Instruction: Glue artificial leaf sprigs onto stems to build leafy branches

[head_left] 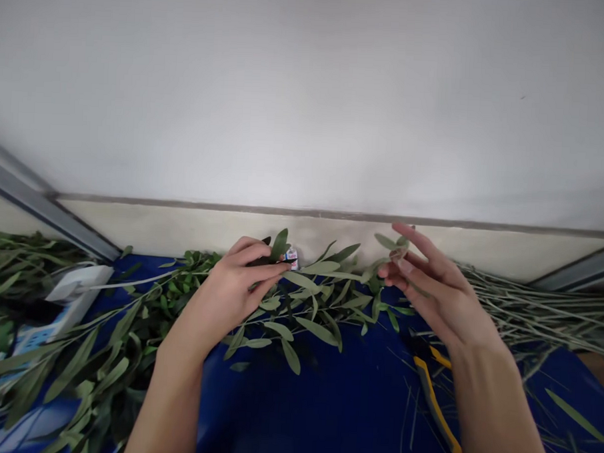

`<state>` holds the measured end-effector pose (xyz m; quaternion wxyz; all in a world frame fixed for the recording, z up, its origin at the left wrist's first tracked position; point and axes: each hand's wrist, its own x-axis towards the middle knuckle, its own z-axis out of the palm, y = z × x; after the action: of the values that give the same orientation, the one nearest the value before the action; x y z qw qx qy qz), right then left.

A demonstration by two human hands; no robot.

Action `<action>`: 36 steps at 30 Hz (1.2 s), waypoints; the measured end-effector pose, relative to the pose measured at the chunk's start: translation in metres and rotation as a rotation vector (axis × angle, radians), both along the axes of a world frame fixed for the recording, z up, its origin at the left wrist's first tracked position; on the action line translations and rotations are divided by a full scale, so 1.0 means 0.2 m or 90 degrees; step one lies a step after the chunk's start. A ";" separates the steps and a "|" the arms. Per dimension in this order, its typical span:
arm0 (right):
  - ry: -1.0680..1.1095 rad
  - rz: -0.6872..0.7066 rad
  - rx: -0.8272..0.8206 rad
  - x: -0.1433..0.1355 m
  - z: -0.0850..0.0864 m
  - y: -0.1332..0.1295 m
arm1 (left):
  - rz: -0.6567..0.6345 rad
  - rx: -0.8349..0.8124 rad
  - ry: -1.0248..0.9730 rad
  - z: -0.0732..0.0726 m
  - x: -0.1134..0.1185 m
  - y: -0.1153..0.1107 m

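My left hand [239, 287] is closed around part of a leafy branch [324, 274], with leaves poking out past its fingertips. The branch, with long narrow grey-green leaves, stretches across the gap between my hands. At its other end, the thumb and fingers of my right hand [437, 289] pinch a leafy tip [398, 247], the index finger raised. Just beyond my left fingertips shows a small white packet [291, 258] with red and blue print. Yellow-handled pliers or cutters [437, 406] lie below my right hand, their jaws in shadow.
A blue table surface [294, 413] lies under the hands, against a pale wall [307, 106]. Leafy branches [100, 371] are heaped at left beside a white-and-blue box [57, 323]. Bare stems [543, 310] are piled at right. Metal posts [82, 217] stand at both sides.
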<state>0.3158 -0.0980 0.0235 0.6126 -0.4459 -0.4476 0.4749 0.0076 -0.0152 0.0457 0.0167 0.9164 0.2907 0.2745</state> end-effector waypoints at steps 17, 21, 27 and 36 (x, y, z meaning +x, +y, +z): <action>-0.404 -0.135 0.286 0.04 0.09 -0.12 | -0.044 0.275 -0.062 -0.08 0.10 0.00; -0.508 -0.117 0.229 0.02 0.11 -0.12 | -0.070 0.281 -0.084 -0.07 0.12 -0.01; -0.503 -0.061 0.206 -0.05 0.12 -0.07 | -0.072 0.322 -0.135 -0.03 0.19 -0.03; -0.447 -0.054 0.197 -0.10 0.09 -0.03 | -0.078 0.291 -0.157 -0.05 0.19 -0.03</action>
<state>0.2949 -0.1032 0.0409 0.5010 -0.5016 -0.6780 0.1941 0.0450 -0.0222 0.0361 -0.1386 0.8720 0.1609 0.4410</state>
